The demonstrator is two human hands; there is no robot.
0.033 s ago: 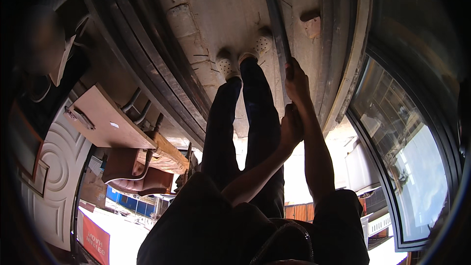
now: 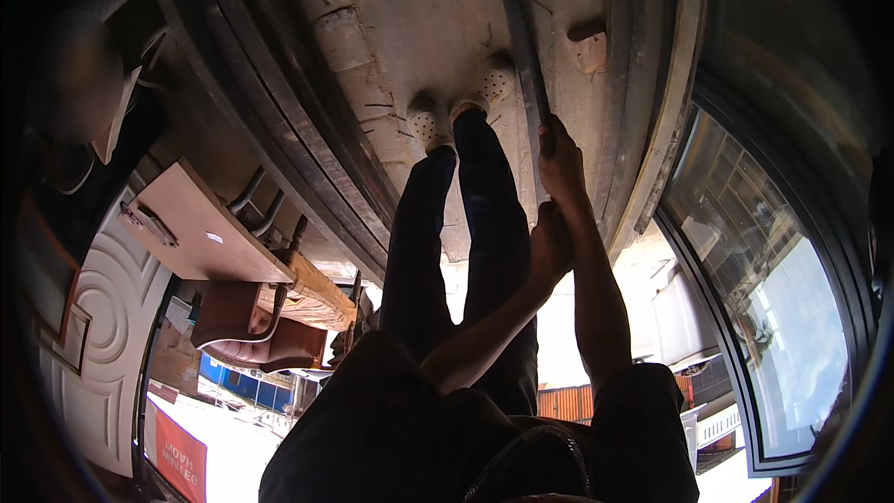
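a: what are the hands doing?
b: both are clamped on a long dark bar (image 2: 521,47); the right hand (image 2: 562,160) is farther along it, the left hand (image 2: 549,242) nearer, one behind the other, likely for leverage.
a: where does the bar sit?
b: along the cracked concrete floor (image 2: 400,28), just right of the white shoes (image 2: 461,107).

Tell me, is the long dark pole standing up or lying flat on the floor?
Standing up. The long dark pole runs from the cracked floor up into both hands, right hand and left hand.
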